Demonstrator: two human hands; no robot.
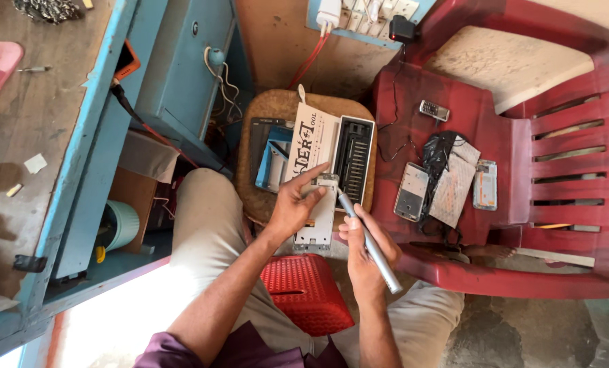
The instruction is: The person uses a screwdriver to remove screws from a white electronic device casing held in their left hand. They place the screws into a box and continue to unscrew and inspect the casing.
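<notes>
My left hand (292, 208) is curling its fingers (311, 178) over the upper end of an opened phone body (318, 217), thumb on the near edge, pinning it flat on the round wooden stool (257, 109) between my knees. My right hand (364, 249) is wrapping closed around a silver precision screwdriver (371, 242), with the fingers gripping the lower half of the handle and the tip resting just at the phone's right edge, near its top corner.

I am judging this to be the screw stage of the teardown: the driver is being brought to a fastener at the upper part of the frame. The next move is calling for seating the bit squarely in the screw head while the left hand is keeping the body from twisting; I cannot tell whether the bit is already engaged.

The phone is lying with its long axis running away from me, top end pointing toward the open screwdriver bit kit (354, 158), bottom end hanging toward the red plastic stool (306, 293). The driver's long axis is slanting from lower right up to upper left, tip pointing at the phone.

Farther out, a red plastic chair (563, 204) is carrying more phones and parts, including a small keypad phone (433, 110), and a blue wooden workbench (79, 136) is standing on my left
</notes>
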